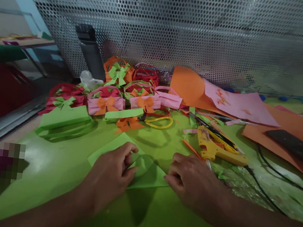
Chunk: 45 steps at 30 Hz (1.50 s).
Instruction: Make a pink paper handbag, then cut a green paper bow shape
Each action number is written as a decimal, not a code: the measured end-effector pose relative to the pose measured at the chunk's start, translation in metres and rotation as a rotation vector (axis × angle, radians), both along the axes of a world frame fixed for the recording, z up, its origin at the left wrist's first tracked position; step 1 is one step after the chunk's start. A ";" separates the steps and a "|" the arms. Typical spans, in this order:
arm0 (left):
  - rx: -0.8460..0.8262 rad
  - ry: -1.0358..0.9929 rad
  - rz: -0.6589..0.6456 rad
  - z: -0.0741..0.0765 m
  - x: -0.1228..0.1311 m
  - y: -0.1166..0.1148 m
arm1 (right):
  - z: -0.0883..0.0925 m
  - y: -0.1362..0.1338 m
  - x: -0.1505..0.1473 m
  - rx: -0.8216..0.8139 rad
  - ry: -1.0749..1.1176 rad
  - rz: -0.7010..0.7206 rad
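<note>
A sheet of green paper (147, 172) lies partly folded on the green table top (50, 174) in front of me. My left hand (112, 176) pinches its left fold, fingers curled onto the paper. My right hand (190, 181) presses and grips the paper's right edge with bent fingers. Both hands are closed on the same sheet.
A yellow glue gun (219, 149) with a black cord lies just right of my hands. Scissors with yellow handles (161, 122), paper baskets with bows (105, 104), orange and pink sheets (225, 98) and a black phone (293, 147) lie further back. A perforated metal screen (178, 28) stands behind.
</note>
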<state>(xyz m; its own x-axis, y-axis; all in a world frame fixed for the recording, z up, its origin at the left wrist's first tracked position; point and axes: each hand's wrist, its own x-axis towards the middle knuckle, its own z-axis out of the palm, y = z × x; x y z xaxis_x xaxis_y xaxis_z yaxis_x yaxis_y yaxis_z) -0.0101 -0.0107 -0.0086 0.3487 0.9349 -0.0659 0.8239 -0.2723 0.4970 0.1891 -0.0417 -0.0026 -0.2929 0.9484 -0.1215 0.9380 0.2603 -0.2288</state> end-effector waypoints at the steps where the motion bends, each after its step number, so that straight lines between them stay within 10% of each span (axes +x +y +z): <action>1: -0.009 -0.014 -0.008 -0.001 0.000 0.000 | -0.001 0.000 0.001 -0.004 0.004 -0.004; 45: 0.176 0.354 -0.228 0.000 0.004 -0.010 | 0.032 0.029 0.018 -0.244 -0.031 0.115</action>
<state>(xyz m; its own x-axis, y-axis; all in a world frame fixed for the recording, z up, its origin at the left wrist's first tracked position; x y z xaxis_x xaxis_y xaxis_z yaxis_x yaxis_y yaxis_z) -0.0058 -0.0210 -0.0090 0.5317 0.8444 -0.0652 0.8439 -0.5216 0.1258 0.2073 -0.0124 0.0297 -0.3897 0.8508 -0.3526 0.9129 0.3065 -0.2694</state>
